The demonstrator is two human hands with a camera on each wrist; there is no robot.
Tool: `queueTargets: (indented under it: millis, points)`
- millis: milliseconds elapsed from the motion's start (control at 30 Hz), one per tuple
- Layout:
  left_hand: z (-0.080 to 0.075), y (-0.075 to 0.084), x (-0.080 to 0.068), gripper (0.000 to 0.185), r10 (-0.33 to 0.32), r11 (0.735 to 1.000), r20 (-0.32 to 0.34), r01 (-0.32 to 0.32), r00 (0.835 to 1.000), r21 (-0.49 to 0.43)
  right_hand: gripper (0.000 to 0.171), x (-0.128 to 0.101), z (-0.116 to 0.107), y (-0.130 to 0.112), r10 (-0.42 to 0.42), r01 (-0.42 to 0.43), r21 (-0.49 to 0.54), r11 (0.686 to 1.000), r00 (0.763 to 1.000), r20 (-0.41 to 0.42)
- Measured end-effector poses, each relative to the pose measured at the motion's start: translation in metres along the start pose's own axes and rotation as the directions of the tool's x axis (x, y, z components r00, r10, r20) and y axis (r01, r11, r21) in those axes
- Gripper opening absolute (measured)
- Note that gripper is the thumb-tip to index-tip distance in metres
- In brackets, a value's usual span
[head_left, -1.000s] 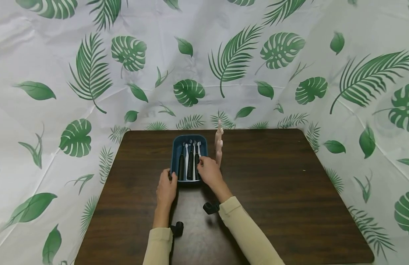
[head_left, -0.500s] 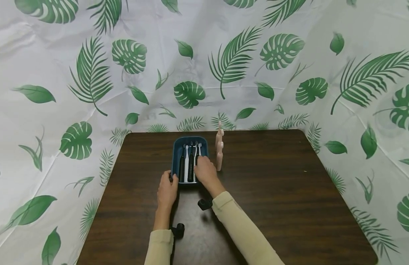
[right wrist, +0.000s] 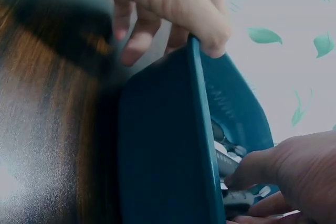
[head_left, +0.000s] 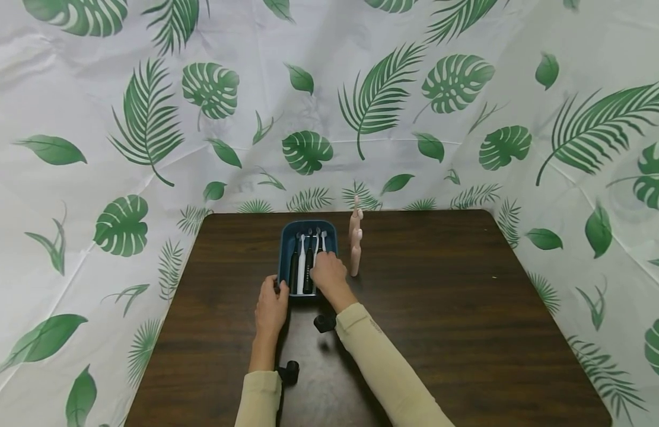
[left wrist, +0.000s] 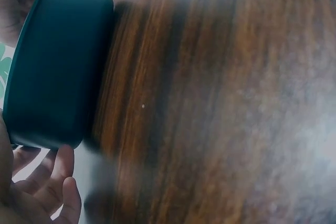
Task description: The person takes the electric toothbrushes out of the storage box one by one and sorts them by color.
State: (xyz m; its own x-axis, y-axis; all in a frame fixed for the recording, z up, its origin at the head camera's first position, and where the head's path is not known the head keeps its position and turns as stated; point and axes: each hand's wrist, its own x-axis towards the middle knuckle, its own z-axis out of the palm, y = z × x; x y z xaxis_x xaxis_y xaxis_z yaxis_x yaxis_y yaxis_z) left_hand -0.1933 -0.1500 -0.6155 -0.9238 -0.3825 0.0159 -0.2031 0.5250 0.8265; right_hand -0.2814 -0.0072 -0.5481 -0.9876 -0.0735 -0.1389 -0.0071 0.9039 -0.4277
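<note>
A deep blue tray [head_left: 282, 252] stands near the far edge of the table, holding several toothbrushes side by side, heads away from me. Among them are a slim black toothbrush [head_left: 293, 273], a white toothbrush [head_left: 301, 270] and a black electric toothbrush [head_left: 308, 274]. My left hand [head_left: 271, 305] holds the tray's near left corner, thumb over the rim and fingers outside, as the right wrist view shows. Inside the tray, my right hand [head_left: 330, 274] pinches a dark toothbrush handle [right wrist: 239, 199] between thumb and fingers. It covers the handles at the tray's right side.
Just right of the tray, pink electric toothbrushes [head_left: 356, 252] with white bristle heads stand upright, one behind another. The dark wood table [head_left: 441, 320] ends at a leaf-printed white cloth [head_left: 393, 136] behind. Small black cameras [head_left: 324, 323] sit on both wrists.
My right hand has shifted left from the tray's right edge to farther over the toothbrushes, hiding more of the right-hand handles. The left hand keeps its place on the tray corner.
</note>
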Motion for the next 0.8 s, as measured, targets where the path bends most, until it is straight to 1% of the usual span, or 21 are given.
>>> queueTargets:
  millis: [233, 500, 600, 800]
  points:
    - [0.0001, 0.0004, -0.0007, 0.041, 0.003, 1.000, 0.001, -0.003, 1.000, -0.006, 0.021, 0.0000, 0.0005, -0.0015, 0.010, -0.011, 0.018, 1.000, 1.000, 0.013]
    - [0.0011, -0.0020, 0.0007, 0.038, 0.027, 1.000, -0.044, -0.027, 0.999, -0.015, 0.029, -0.0014, 0.0017, -0.0023, 0.008, -0.010, 0.071, 0.997, 1.000, 0.026]
    - [0.0016, -0.0017, 0.0007, 0.039, 0.029, 0.999, -0.038, -0.029, 0.999, -0.017, 0.028, -0.0013, 0.0020, -0.0002, 0.004, -0.006, 0.072, 0.997, 0.999, 0.032]
    - [0.0019, -0.0025, 0.0012, 0.041, 0.027, 1.000, -0.016, -0.027, 1.000, 0.007, 0.024, 0.0001, 0.0026, 0.0040, -0.010, 0.007, 0.082, 0.997, 0.999, 0.044]
